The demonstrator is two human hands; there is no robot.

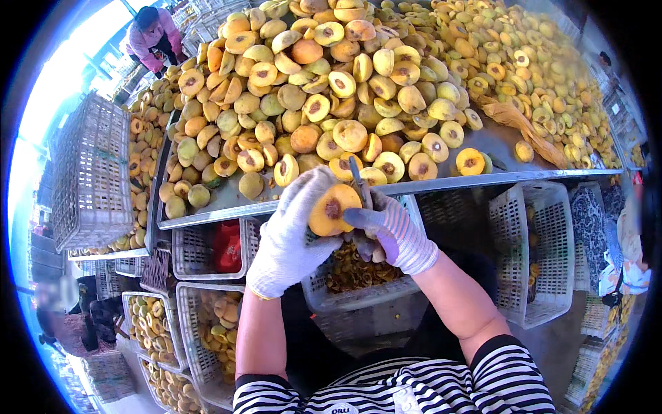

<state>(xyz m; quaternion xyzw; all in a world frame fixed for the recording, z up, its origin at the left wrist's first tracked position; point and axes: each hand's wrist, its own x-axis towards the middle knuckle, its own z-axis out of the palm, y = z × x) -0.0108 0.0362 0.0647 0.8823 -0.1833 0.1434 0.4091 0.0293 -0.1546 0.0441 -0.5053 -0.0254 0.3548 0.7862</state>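
Observation:
My left hand point(289, 234), in a white knit glove, is closed around a yellow peach half point(321, 219). The peach's cut face is turned up, with a brown, rough hollow at its centre. My right hand point(401, 236), gloved with darkened fingertips, grips a small knife point(358, 176). Its dark narrow blade points up and away beside the peach; the handle is mostly hidden in the fingers. My right thumb presses on the peach's right edge. Just beyond my hands, many peach halves point(350, 136) lie heaped on a metal-edged table point(441, 186).
Below my hands is a white crate point(365, 297) of scraps. Crates of peach halves point(219, 331) stand at left, near a crate holding something red point(226, 247). A tall white crate point(534, 252) stands at right. Another person point(153, 38) in pink bends at the far left.

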